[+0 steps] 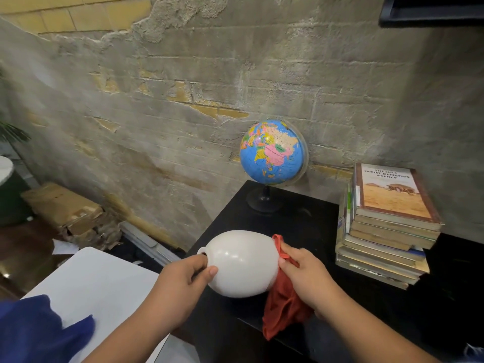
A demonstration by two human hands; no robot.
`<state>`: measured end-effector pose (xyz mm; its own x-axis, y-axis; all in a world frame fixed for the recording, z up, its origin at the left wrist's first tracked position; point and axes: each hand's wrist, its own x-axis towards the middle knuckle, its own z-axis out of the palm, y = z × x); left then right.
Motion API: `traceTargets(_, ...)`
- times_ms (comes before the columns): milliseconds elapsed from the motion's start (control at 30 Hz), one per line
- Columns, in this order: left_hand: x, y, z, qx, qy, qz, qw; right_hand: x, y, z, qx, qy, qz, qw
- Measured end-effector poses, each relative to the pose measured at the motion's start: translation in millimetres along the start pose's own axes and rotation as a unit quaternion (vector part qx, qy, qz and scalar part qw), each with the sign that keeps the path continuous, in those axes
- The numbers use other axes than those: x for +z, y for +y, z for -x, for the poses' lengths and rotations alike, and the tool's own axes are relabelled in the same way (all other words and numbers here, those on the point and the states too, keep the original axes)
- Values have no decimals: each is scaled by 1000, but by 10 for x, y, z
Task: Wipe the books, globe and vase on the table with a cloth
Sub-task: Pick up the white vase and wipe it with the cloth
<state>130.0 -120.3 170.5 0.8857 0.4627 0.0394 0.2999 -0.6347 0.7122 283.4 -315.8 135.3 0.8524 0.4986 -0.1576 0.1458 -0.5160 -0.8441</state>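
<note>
Your left hand [183, 279] curls its fingers round the neck end of the white vase [243, 263], which is tipped sideways. Your right hand [306, 273] pinches the red cloth [282, 307] against the vase's base, above the table [314, 226].

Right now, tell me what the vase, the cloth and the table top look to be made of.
The vase: probably glazed ceramic, off-white, smooth, with soft highlights; hard plastic cannot be ruled out. The cloth: soft fabric, rust-red, matt, hanging in limp folds. The table: black, smooth, faintly glossy top, perhaps painted or laminated wood; the look leaves it open.
</note>
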Motion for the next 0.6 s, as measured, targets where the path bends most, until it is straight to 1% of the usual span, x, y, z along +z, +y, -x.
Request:
traceTargets(67, 11, -14, 18, -2, -1, 0, 1000, 21, -23, 46, -39, -11, -1, 999)
traceTargets(100, 10, -17, 30, -3, -1, 1, 1000, 19, -19, 49, -35, -13, -11, 999)
traceTargets(167, 13, -10, 58, -4, 1, 3, 1000, 0, 13, 17, 1, 4, -38, 999)
traceTargets(233, 30, -10, 79, 7, 4, -6, 1000, 6, -19, 38, 9, 16, 4, 1000)
traceTargets(267, 36, -6, 92, 10, 6, -15, 1000, 27, -65, 80, -17, 13, 30, 999)
traceTargets(367, 51, 8, 128, 14, 9, -35, 999, 141, -262, 315, -132, -19, 26, 991)
traceTargets(433, 58, 16, 151, 9, 13, -39, 999, 189, -293, 394, -181, -23, 49, 982)
traceTargets(500, 73, 13, 173, -3, 14, -29, 999, 169, -258, 354, -156, 5, 35, 987)
traceTargets(567, 101, 11, 189, -11, 12, -21, 1000, 183, -220, 345, -125, 34, 51, 990)
traceTargets(600, 112, 24, 196, -13, 12, -19, 1000, 210, -250, 396, -140, 39, 70, 987)
